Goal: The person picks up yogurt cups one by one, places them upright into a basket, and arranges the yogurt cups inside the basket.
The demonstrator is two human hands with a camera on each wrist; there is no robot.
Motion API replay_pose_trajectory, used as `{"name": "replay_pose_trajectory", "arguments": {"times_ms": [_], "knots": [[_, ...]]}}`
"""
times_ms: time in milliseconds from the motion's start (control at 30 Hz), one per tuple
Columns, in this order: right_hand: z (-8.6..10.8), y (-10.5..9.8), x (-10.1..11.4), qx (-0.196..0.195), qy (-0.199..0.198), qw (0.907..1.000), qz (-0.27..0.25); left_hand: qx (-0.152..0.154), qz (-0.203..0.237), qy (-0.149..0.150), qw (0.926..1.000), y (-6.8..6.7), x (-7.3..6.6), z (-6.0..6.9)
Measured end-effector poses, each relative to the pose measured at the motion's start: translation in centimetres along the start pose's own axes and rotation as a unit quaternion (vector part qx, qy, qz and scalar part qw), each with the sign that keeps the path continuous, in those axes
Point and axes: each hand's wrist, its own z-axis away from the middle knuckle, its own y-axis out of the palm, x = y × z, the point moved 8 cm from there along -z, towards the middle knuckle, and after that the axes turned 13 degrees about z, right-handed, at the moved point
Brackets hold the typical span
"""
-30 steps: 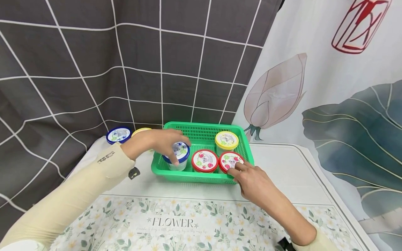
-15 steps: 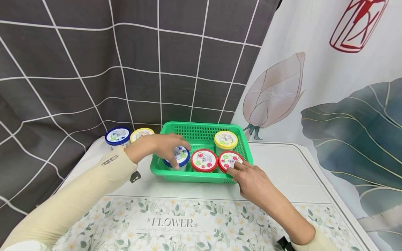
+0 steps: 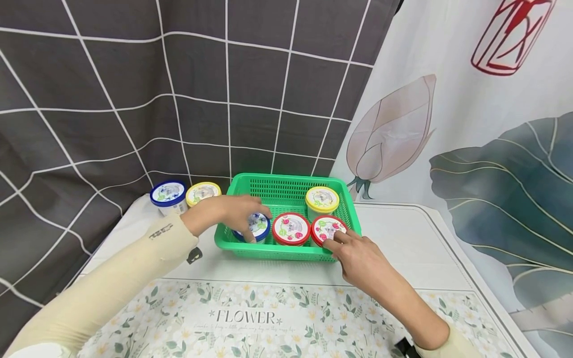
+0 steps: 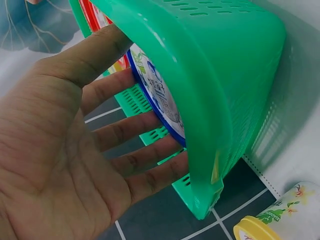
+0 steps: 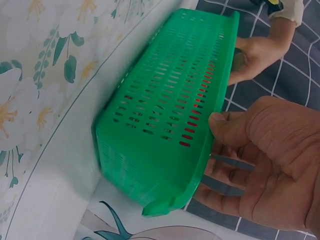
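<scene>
In the head view a green plastic basket (image 3: 286, 254) stands on the table. My left hand (image 3: 239, 211) reaches over its left end, thumb and fingers around the lid of a blue-lidded cup (image 3: 258, 224); the left wrist view shows the fingers spread along the blue rim. My right hand (image 3: 362, 253) is at the front right corner, its fingertips at the edge of a red-lidded cup (image 3: 326, 228). From the right wrist view, the thumb lies at the basket's rim; the cup itself is hidden there. Another red-lidded cup (image 3: 292, 228) sits between the hands, and a yellow-lidded cup (image 3: 322, 200) behind.
Outside the basket at left stand a blue-lidded cup (image 3: 168, 195) and a yellow-lidded cup (image 3: 203, 191). A floral mat (image 3: 250, 318) covers the front of the white table. Behind hangs a dark checked curtain (image 3: 192, 74).
My left hand has lowered the blue-lidded cup further into the basket's front left. The right hand has stayed at the red-lidded cup.
</scene>
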Motion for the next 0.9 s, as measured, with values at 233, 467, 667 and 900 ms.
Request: {"name": "replay_pose_trajectory", "arguments": {"times_ms": [233, 467, 667, 900], "knots": [[-0.02, -0.11, 0.01, -0.01, 0.001, 0.9999, 0.009, 0.002, 0.0, -0.003, 1.0, -0.07, 0.0, 0.05], [0.01, -0.08, -0.04, -0.005, 0.004, 0.9999, 0.01, 0.002, 0.004, -0.006, 1.0, -0.08, -0.02, 0.05], [-0.05, -0.02, -0.02, 0.002, 0.005, 0.9999, 0.011, 0.004, 0.004, -0.008, 1.0, -0.02, -0.09, 0.13], [-0.04, 0.08, -0.03, 0.005, 0.007, 1.0, 0.0, 0.009, 0.005, -0.014, 0.9998, -0.02, -0.12, 0.29]]}}
